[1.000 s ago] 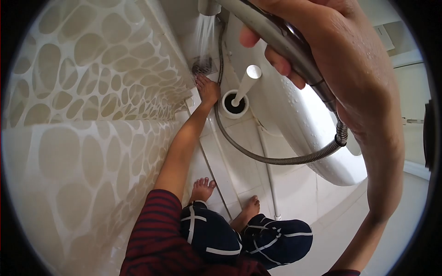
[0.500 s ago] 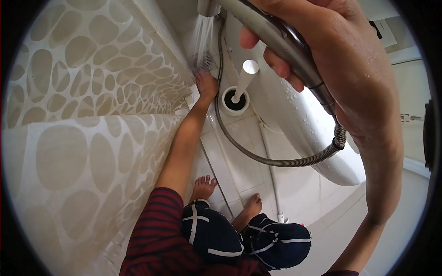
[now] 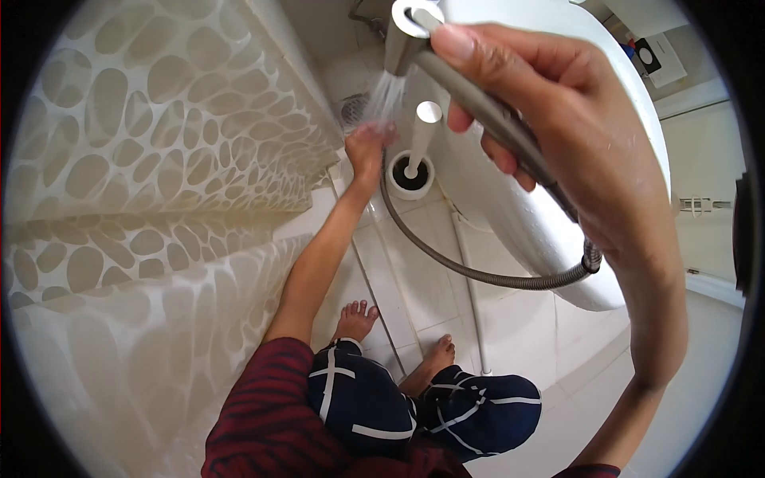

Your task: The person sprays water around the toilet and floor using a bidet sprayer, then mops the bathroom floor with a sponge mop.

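My right hand [image 3: 574, 119] grips the metal handheld shower [image 3: 486, 103] at the upper right, thumb near its head. Water sprays down from the shower head [image 3: 405, 40] onto my left hand [image 3: 368, 147], which is low beside the pebble-patterned curtain. The fingers of my left hand are blurred by the spray and motion. From the shower handle the metal hose [image 3: 494, 279] loops down and left over the floor. Close to the right of my left hand is a white toilet brush [image 3: 422, 135] upright in its round holder [image 3: 423, 190].
A floor drain [image 3: 355, 108] lies beyond my left hand. The pebble-patterned curtain [image 3: 119, 167] hangs along the left. A white toilet [image 3: 518, 231] takes up the right side. A thin pole [image 3: 470, 307] lies on the tiled floor near my feet [image 3: 357, 320].
My left hand has lifted off the floor by the drain and shifted slightly right into the spray. The shower head has moved right and lower in view. The curtain has shifted.
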{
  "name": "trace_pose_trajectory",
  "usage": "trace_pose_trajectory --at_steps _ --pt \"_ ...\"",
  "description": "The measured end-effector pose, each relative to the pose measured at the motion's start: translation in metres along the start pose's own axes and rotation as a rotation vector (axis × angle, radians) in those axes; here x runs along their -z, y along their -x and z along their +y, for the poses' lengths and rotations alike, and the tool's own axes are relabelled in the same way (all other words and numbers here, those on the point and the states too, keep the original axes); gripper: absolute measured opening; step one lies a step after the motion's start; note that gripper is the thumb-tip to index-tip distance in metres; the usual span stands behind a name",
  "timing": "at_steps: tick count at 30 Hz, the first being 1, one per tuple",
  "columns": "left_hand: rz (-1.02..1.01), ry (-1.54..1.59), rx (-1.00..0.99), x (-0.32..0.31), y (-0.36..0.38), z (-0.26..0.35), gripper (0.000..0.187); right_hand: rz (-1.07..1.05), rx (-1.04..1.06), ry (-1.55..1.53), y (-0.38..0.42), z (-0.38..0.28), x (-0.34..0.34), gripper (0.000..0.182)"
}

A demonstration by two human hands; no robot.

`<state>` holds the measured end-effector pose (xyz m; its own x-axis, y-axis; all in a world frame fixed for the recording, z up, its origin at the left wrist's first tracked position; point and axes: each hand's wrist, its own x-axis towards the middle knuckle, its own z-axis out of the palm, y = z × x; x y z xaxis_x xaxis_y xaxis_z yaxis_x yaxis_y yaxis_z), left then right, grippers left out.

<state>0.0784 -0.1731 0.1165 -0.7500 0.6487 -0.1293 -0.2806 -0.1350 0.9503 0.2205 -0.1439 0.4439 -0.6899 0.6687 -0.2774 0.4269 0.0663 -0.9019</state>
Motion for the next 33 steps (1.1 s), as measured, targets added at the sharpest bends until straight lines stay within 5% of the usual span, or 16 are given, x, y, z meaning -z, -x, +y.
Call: trace_pose_trajectory --at_steps 3,6,8,11,14,16,22,25,27,29,33 --pt "-0.110 -0.073 -0.116 0.002 0.046 -0.003 0.020 0.033 0.094 0.035 0.018 0.026 -0.001 0.042" --pt "-0.150 0.131 -0.075 -0.013 0.054 -0.026 0.022 -0.109 -0.017 0.051 0.044 0.041 -0.008 0.031" --pt "-0.245 -0.022 -0.054 -0.011 0.046 -0.018 0.023 -0.046 0.202 -0.019 0.062 0.076 -0.029 0.030" --pt "-0.442 -0.633 -0.115 -0.005 0.034 0.013 0.027 -0.071 0.209 0.122 0.083 0.109 -0.035 0.030" --pt "-0.462 -0.722 -0.601 -0.003 0.040 0.015 0.028 -0.108 0.090 0.059 0.101 0.146 -0.046 0.032" --pt "-0.475 -0.876 -0.728 0.005 0.037 0.012 0.031 -0.166 -0.039 0.021 0.107 0.163 -0.047 0.031" --pt "-0.120 -0.667 -0.921 0.005 -0.059 -0.005 0.030 -0.087 -0.112 -0.117 0.104 0.192 -0.054 0.033" --pt "0.244 -0.703 -0.971 -0.028 -0.137 0.006 0.015 -0.014 -0.096 -0.231 0.099 0.193 -0.057 0.033" --pt "0.435 -0.900 -0.762 -0.030 -0.185 0.012 0.014 -0.021 -0.118 -0.254 0.092 0.193 -0.059 0.033" --pt "0.469 -0.972 -0.943 -0.012 -0.239 0.007 0.019 -0.064 -0.171 -0.238 0.084 0.194 -0.062 0.033" --pt "0.475 -1.403 -0.741 -0.025 -0.269 0.034 0.022 -0.054 -0.099 -0.215 0.084 0.205 -0.051 0.036"
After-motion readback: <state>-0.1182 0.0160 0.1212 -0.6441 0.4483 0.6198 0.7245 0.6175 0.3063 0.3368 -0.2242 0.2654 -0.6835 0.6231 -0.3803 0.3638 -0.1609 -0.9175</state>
